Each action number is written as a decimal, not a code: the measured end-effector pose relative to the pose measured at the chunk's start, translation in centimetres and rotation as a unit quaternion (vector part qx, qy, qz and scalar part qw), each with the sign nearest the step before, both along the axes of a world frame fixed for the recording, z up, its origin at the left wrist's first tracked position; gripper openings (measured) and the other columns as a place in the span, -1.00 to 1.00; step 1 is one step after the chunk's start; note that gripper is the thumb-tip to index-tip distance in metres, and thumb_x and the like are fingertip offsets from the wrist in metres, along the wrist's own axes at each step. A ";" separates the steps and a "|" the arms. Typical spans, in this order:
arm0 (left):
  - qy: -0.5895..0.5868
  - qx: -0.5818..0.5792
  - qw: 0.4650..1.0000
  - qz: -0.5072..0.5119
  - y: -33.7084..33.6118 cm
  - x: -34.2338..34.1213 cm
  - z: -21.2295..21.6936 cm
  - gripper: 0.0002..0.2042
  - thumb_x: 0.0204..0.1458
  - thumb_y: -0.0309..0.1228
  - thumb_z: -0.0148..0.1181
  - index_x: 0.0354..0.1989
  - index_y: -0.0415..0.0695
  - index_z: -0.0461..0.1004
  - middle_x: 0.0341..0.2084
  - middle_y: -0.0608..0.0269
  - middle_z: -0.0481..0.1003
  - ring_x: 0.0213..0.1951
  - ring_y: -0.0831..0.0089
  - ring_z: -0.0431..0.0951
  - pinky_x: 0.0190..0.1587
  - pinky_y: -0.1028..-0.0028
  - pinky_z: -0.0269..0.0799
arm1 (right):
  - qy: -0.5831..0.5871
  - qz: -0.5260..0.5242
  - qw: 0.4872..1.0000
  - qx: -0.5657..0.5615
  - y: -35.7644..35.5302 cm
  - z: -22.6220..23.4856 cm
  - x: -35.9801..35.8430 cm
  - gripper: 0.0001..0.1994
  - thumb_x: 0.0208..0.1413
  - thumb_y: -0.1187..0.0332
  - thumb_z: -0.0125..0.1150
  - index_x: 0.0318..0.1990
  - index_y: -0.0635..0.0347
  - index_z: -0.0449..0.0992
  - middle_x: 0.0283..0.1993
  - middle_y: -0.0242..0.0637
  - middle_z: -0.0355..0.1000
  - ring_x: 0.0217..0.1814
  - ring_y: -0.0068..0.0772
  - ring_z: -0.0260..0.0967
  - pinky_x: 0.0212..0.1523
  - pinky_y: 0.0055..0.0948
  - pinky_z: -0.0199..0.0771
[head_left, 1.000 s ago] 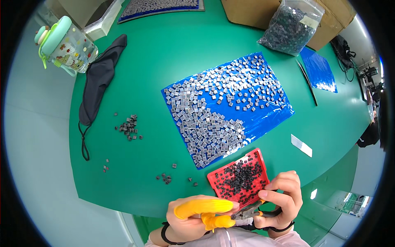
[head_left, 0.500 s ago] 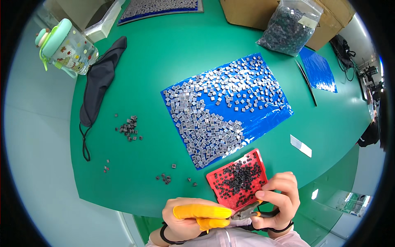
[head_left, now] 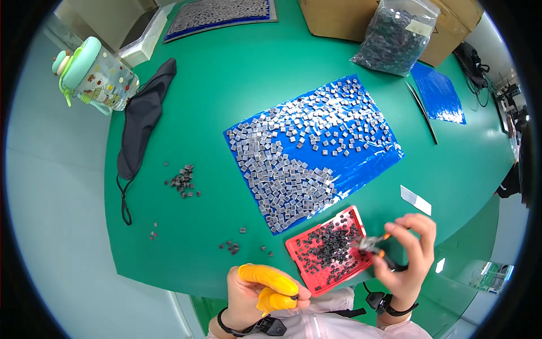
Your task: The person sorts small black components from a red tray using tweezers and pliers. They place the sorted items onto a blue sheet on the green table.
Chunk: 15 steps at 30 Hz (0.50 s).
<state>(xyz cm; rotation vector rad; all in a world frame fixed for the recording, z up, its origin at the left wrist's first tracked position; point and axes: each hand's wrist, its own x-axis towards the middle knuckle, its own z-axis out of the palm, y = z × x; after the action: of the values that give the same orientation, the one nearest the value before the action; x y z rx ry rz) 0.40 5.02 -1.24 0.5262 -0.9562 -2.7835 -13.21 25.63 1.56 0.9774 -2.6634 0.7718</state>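
My left hand [head_left: 262,294] has yellow covers on two fingers. Pinched between their tips is a small black part [head_left: 294,297], at the table's near edge, left of the red tray. My right hand [head_left: 409,254] grips small pliers [head_left: 372,244] with black and orange handles. The pliers' jaws, smeared by motion, are over the right side of the red tray [head_left: 310,282]. Many tiny black parts [head_left: 330,243] lie in that tray, heaped toward its middle. Just beyond it, a blue film sheet [head_left: 361,169] carries rows and clusters of small silvery square pieces [head_left: 282,181].
Loose dark pieces [head_left: 182,181] lie in small groups on the green table's left. A black fabric strap pouch [head_left: 141,124] and a drinking bottle [head_left: 104,79] are farther left. Tweezers [head_left: 422,113], a white strip [head_left: 416,200], a filled plastic bag [head_left: 395,42] and a cardboard box [head_left: 339,20] are on the right and back.
My right hand has moved the pliers away from my left hand, up and right over the tray. The small black part now shows at my left fingertips.
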 end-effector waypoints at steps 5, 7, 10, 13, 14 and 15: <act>0.021 -0.233 0.971 -0.039 0.0 -0.3 -0.4 -0.82 -0.19 -0.70 0.36 -0.35 -0.40 0.57 -0.39 -0.02 0.60 -0.37 0.32 0.64 -0.27 0.43 0.60 | 0.025 -0.191 0.981 0.018 2.5 -1.3 -2.4 -0.60 -0.08 0.51 0.24 -0.01 0.24 0.44 0.01 -0.14 0.28 0.06 -0.11 0.26 0.08 -0.21 0.27; 0.015 -0.290 0.956 -0.048 0.2 -0.4 -0.1 -0.80 -0.19 -0.66 0.40 -0.33 -0.37 0.58 -0.39 0.10 0.61 -0.35 0.43 0.63 -0.25 0.52 0.56 | 0.036 -0.256 0.965 0.042 3.9 -1.9 -3.6 -0.63 0.01 0.47 0.21 0.02 0.23 0.41 0.03 -0.15 0.27 0.11 -0.12 0.22 0.13 -0.22 0.22; 0.049 -0.314 0.947 -0.039 0.4 -0.3 -0.8 -0.77 -0.17 -0.68 0.34 -0.27 -0.42 0.55 -0.37 0.01 0.59 -0.36 0.39 0.60 -0.32 0.49 0.53 | 0.011 -0.306 0.950 0.063 5.5 -2.8 -4.7 -0.64 0.13 0.35 0.16 0.08 0.21 0.38 0.09 -0.16 0.26 0.19 -0.13 0.17 0.20 -0.21 0.14; -0.045 -0.327 0.940 -0.085 0.7 -0.5 0.6 -0.81 -0.18 -0.69 0.37 -0.33 -0.39 0.57 -0.37 0.06 0.60 -0.33 0.38 0.63 -0.21 0.46 0.58 | 0.044 -0.308 0.945 0.101 5.9 -3.0 -5.0 -0.60 0.10 0.28 0.19 0.08 0.20 0.38 0.11 -0.15 0.26 0.20 -0.10 0.17 0.20 -0.18 0.14; -0.037 -0.337 0.939 -0.050 1.1 -0.5 0.5 -0.80 -0.17 -0.68 0.36 -0.30 -0.39 0.57 -0.37 0.04 0.60 -0.33 0.37 0.63 -0.24 0.47 0.56 | 0.092 -0.302 0.939 0.139 5.8 -3.0 -4.7 -0.58 0.09 0.26 0.21 0.08 0.20 0.38 0.11 -0.15 0.26 0.19 -0.09 0.17 0.19 -0.16 0.15; -0.029 -0.348 0.937 -0.015 1.6 -0.4 0.3 -0.78 -0.16 -0.67 0.35 -0.28 -0.39 0.56 -0.36 0.03 0.60 -0.34 0.36 0.62 -0.27 0.48 0.55 | 0.140 -0.295 0.929 0.176 5.5 -3.0 -4.5 -0.57 0.07 0.24 0.23 0.07 0.20 0.39 0.12 -0.14 0.25 0.19 -0.08 0.18 0.18 -0.14 0.15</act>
<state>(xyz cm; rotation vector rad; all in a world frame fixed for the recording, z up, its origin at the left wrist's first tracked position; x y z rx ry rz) -0.03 6.61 -0.95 0.4705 -1.8421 -2.2199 -17.76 31.14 -1.47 0.2617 -2.6476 0.0217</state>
